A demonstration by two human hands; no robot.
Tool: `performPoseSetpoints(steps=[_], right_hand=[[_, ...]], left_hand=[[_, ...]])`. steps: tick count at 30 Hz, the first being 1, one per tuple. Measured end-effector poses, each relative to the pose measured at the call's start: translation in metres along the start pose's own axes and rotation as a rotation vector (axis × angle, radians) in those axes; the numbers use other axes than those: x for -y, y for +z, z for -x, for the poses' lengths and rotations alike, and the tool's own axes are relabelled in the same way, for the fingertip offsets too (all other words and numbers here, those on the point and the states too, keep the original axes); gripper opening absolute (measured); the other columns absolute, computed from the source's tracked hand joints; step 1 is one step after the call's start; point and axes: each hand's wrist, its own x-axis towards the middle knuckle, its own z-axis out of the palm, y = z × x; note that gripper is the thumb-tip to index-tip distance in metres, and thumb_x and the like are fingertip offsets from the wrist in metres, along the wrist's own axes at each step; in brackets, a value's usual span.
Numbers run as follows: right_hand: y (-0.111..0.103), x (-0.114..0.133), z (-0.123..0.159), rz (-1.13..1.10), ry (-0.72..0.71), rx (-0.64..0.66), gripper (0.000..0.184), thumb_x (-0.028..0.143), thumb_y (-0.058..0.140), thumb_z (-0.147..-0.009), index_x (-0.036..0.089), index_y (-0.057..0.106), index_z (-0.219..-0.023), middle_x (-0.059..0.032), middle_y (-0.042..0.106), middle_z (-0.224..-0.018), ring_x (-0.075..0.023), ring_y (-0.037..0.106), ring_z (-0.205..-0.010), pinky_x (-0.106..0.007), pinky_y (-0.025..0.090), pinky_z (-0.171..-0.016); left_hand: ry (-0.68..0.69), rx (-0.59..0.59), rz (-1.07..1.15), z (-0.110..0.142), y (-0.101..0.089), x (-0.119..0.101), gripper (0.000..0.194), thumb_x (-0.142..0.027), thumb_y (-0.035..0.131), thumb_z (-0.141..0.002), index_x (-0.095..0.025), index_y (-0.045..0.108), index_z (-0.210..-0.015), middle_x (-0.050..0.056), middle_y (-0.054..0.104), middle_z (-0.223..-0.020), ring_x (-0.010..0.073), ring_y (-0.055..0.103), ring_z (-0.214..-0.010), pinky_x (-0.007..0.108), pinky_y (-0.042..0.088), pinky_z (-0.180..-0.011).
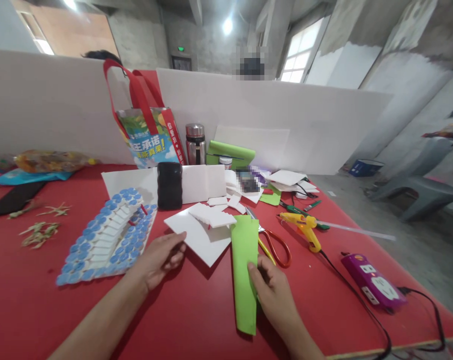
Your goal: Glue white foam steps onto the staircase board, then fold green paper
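Observation:
My left hand (170, 255) is closed at the left edge of a flat white square board (207, 252), thumb on top and fingers curled beneath. A smaller white piece with a stepped edge (211, 216) lies tilted over that board, a bit of red showing under it. In my right hand (269, 282), a long bright green strip, perhaps paper or foam sheet (245, 285), is pinched along its right edge; its top end meets the white board. Red-handled scissors (279, 247) lie just beyond my right hand. Left of my left hand sits a white model covered with blue discs (110, 235).
A yellow glue gun (301, 227) with a clear glue stick lies right, its cord near a purple power strip (374, 282). Behind stand a black wavy-sided object (170, 186), a steel flask (195, 144) and a shopping bag (151, 135). White scraps (226, 201) lie between.

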Motion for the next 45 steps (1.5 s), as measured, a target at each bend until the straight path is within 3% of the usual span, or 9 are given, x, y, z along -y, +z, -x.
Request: performPoseSetpoints(steps=[3, 7, 10, 13, 16, 24, 33, 38, 45], right_hand=[[-0.004, 0.007, 0.003, -0.048, -0.001, -0.081, 0.046, 0.062, 0.060, -0.095, 0.022, 0.054, -0.074, 0.0043, 0.045, -0.065, -0.0136, 0.043, -0.059, -0.024, 0.036, -0.053], [-0.010, 0.017, 0.007, -0.108, -0.005, -0.246, 0.044, 0.063, 0.066, -0.090, 0.022, 0.062, -0.075, 0.0030, 0.049, -0.061, -0.0146, 0.044, -0.054, -0.025, 0.038, -0.048], [-0.013, 0.021, 0.008, -0.116, -0.028, -0.301, 0.043, 0.061, 0.068, -0.089, 0.021, 0.064, -0.074, 0.0018, 0.052, -0.061, -0.0146, 0.044, -0.053, -0.025, 0.038, -0.046], [-0.012, 0.020, 0.008, -0.117, -0.037, -0.291, 0.042, 0.060, 0.069, -0.089, 0.021, 0.065, -0.074, 0.0018, 0.052, -0.060, -0.0142, 0.043, -0.053, -0.025, 0.038, -0.046], [-0.011, 0.019, 0.009, -0.121, -0.030, -0.270, 0.042, 0.059, 0.069, -0.089, 0.021, 0.064, -0.073, 0.0021, 0.051, -0.060, -0.0139, 0.043, -0.052, -0.025, 0.038, -0.047], [-0.011, 0.022, 0.010, -0.140, -0.020, -0.258, 0.042, 0.060, 0.070, -0.088, 0.021, 0.064, -0.072, 0.0019, 0.052, -0.060, -0.0142, 0.045, -0.052, -0.025, 0.040, -0.046], [-0.010, 0.019, 0.012, -0.116, -0.042, -0.211, 0.043, 0.058, 0.068, -0.090, 0.020, 0.064, -0.073, 0.0021, 0.051, -0.060, -0.0129, 0.044, -0.052, -0.024, 0.039, -0.046], [-0.011, 0.016, 0.012, -0.087, -0.048, -0.205, 0.043, 0.058, 0.068, -0.091, 0.020, 0.064, -0.072, 0.0031, 0.049, -0.057, -0.0118, 0.042, -0.050, -0.023, 0.036, -0.044], [-0.015, 0.023, 0.013, -0.033, -0.112, -0.289, 0.040, 0.054, 0.068, -0.093, 0.019, 0.064, -0.073, 0.0028, 0.049, -0.060, -0.0114, 0.041, -0.052, -0.023, 0.036, -0.045]], left_hand=[[0.061, 0.027, -0.177, 0.003, -0.003, 0.006, 0.044, -0.042, 0.071, -0.091, -0.014, 0.062, -0.058, -0.005, 0.037, -0.036, 0.0033, 0.024, -0.034, 0.014, 0.016, -0.036], [0.144, -0.038, -0.178, 0.038, -0.013, 0.012, 0.046, -0.053, 0.078, -0.084, -0.014, 0.068, -0.061, -0.004, 0.042, -0.038, 0.0037, 0.028, -0.037, 0.014, 0.024, -0.038], [0.207, -0.228, 0.013, 0.069, -0.019, 0.016, 0.029, -0.038, 0.085, -0.080, -0.015, 0.072, -0.068, -0.002, 0.053, -0.048, 0.0058, 0.040, -0.042, 0.013, 0.032, -0.038], [0.305, -0.407, 0.290, 0.083, -0.018, 0.012, 0.009, -0.015, 0.077, -0.082, -0.016, 0.073, -0.074, 0.001, 0.068, -0.063, 0.0076, 0.052, -0.048, 0.013, 0.043, -0.040], [0.429, -0.496, 0.545, 0.077, -0.014, 0.002, 0.017, -0.005, 0.062, -0.090, -0.015, 0.071, -0.079, 0.001, 0.074, -0.072, 0.0064, 0.058, -0.052, 0.009, 0.049, -0.045], [0.422, -0.486, 0.803, 0.040, -0.002, -0.016, 0.030, -0.002, 0.046, -0.102, -0.014, 0.069, -0.087, 0.003, 0.076, -0.081, 0.0051, 0.071, -0.067, 0.005, 0.058, -0.062], [0.325, -0.403, 0.965, 0.020, 0.002, -0.001, 0.027, -0.010, 0.041, -0.109, -0.008, 0.067, -0.116, 0.008, 0.081, -0.087, 0.0125, 0.081, -0.078, 0.015, 0.066, -0.073], [0.278, -0.366, 0.994, 0.019, -0.003, 0.003, 0.037, -0.013, 0.040, -0.110, -0.001, 0.056, -0.141, 0.013, 0.082, -0.090, 0.0159, 0.082, -0.079, 0.019, 0.067, -0.075], [0.223, -0.339, 0.794, 0.037, 0.019, 0.006, 0.037, -0.005, 0.044, -0.105, -0.010, 0.063, -0.137, 0.014, 0.080, -0.109, 0.0153, 0.081, -0.092, 0.020, 0.067, -0.078]])
